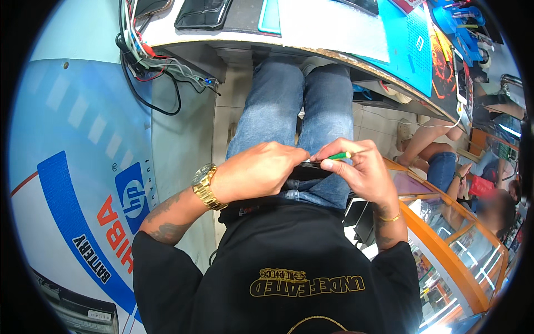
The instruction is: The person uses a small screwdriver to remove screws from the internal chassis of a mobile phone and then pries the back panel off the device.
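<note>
Over my lap, my left hand (267, 170) is closed on a black flat object (308, 172), which looks like a phone; its fingertips are at the top edge, partly hidden. My right hand (359, 172) pinches a slim green-handled tool (340, 156), its thumb by the black object. The tool's tip is at that object's edge near my left fingers; exactly what it touches is too small to tell. My jeans (267, 100) show behind both hands.
The workbench (334, 50) ahead holds a black phone (200, 14), white sheet (334, 25), blue mat (411, 72) and other items. Cables (150, 72) hang at left beside a printed panel (67, 128). Right are an orange-framed glass counter (473, 278) and other people (439, 167).
</note>
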